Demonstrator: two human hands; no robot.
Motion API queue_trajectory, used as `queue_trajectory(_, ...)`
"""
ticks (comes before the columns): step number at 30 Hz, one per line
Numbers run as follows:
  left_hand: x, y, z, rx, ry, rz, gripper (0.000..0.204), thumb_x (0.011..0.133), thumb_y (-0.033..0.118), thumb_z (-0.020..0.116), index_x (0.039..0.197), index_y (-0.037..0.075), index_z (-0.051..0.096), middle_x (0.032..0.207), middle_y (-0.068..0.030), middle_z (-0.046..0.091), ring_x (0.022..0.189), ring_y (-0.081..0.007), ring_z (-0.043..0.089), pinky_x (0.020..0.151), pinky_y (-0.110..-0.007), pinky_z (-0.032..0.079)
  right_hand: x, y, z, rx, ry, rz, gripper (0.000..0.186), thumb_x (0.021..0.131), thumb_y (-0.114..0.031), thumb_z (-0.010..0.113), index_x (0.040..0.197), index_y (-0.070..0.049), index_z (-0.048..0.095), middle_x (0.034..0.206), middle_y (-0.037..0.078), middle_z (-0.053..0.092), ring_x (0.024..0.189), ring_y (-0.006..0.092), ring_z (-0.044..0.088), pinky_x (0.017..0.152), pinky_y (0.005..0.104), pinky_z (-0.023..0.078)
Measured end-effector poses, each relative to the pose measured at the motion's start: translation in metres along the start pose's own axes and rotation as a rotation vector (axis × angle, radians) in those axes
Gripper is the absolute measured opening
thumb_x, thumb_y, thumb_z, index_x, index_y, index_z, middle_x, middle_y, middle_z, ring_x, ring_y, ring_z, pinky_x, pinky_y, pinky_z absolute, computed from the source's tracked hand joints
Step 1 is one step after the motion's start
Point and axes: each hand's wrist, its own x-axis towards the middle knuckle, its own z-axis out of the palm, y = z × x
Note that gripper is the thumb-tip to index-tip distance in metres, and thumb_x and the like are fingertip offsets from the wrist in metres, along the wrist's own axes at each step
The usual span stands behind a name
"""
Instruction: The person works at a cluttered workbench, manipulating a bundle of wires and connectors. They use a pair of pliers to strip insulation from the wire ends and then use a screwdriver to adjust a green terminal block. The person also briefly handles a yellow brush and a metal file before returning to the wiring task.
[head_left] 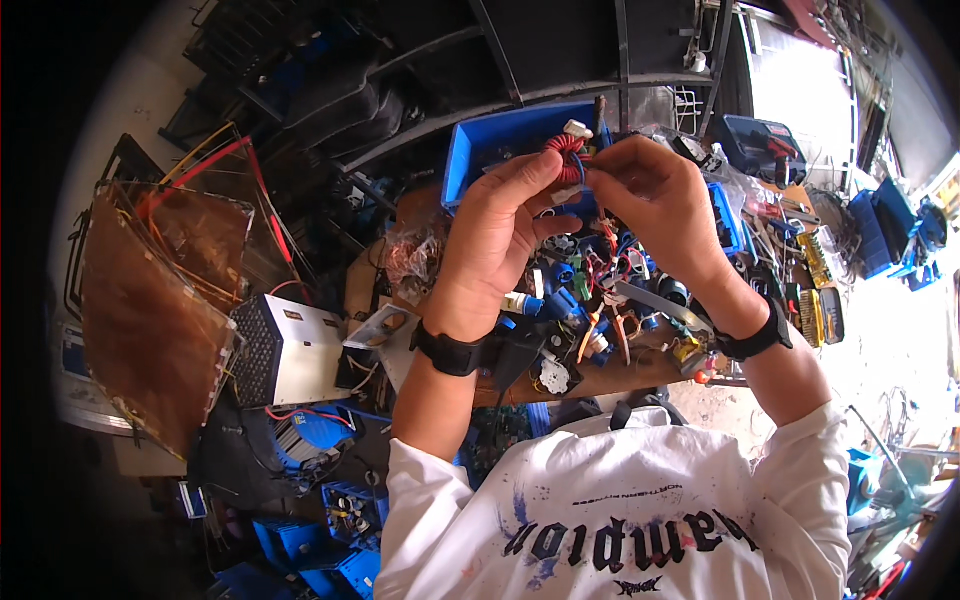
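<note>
My left hand (510, 210) grips a bundle of red coiled wire (564, 146) with a white connector (577, 129) at its top. My right hand (660, 195) pinches at a red and blue wire on the bundle's right side; its fingertips partly hide what it holds. Both hands are raised over the front of a blue bin (470, 135). Below them lies a jumble of electrical parts, including orange-handled tools (590, 330), white and blue plug pieces (524, 304), a grey flat bar (660, 305) and a white round part (555, 375).
A metal-cased box (300, 350) and brown boards (150, 320) stand at the left. A dark tool case (755, 150), yellow pieces (815, 255) and blue bins (880, 225) are at the right. A black metal frame (430, 55) runs behind the bench. Blue trays (305, 550) sit at lower left.
</note>
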Motion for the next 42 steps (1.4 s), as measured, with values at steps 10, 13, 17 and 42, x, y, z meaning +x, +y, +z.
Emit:
queue_trajectory(10,-0.012,0.010,0.013,0.257,-0.063,0.118,0.032,0.088,0.019,0.069,0.117,0.006,0.065,0.103,-0.0042,0.070,0.087,-0.0120,0.065,0.072,-0.025,0.054,0.005,0.009,-0.011,0.293,-0.080,0.075,0.022,0.091,-0.012,0.065,0.104,0.005,0.062,0.088,0.006,0.068,0.080,0.0075,0.062,0.073,0.0227,0.052)
queue_trajectory(13,-0.015,0.007,0.019,0.322,-0.026,0.198,0.029,0.088,0.018,0.069,0.114,0.004,0.065,0.103,-0.0044,0.070,0.087,-0.0097,0.065,0.069,-0.022,0.052,0.003,0.007,-0.011,0.261,-0.077,0.019,0.020,0.090,-0.010,0.065,0.104,0.003,0.062,0.090,0.004,0.067,0.084,0.0067,0.062,0.076,0.0221,0.050)
queue_trajectory(17,-0.019,0.004,0.025,0.315,0.032,0.271,0.023,0.088,0.015,0.070,0.106,0.001,0.066,0.098,-0.0046,0.069,0.085,-0.0073,0.064,0.067,-0.020,0.051,-0.001,0.012,-0.008,0.156,-0.032,-0.067,0.016,0.087,-0.008,0.066,0.100,-0.001,0.062,0.090,0.003,0.068,0.083,0.0075,0.062,0.078,0.0234,0.049)
queue_trajectory(42,-0.031,-0.026,0.022,1.257,0.173,1.243,0.038,0.071,-0.003,0.076,0.107,0.001,0.065,0.103,-0.0143,0.068,0.087,-0.0287,0.068,0.073,-0.034,0.056,-0.032,-0.011,-0.018,-0.251,0.163,-0.535,0.020,0.074,0.008,0.070,0.091,0.001,0.064,0.088,0.011,0.063,0.079,0.0211,0.064,0.068,0.0278,0.052)
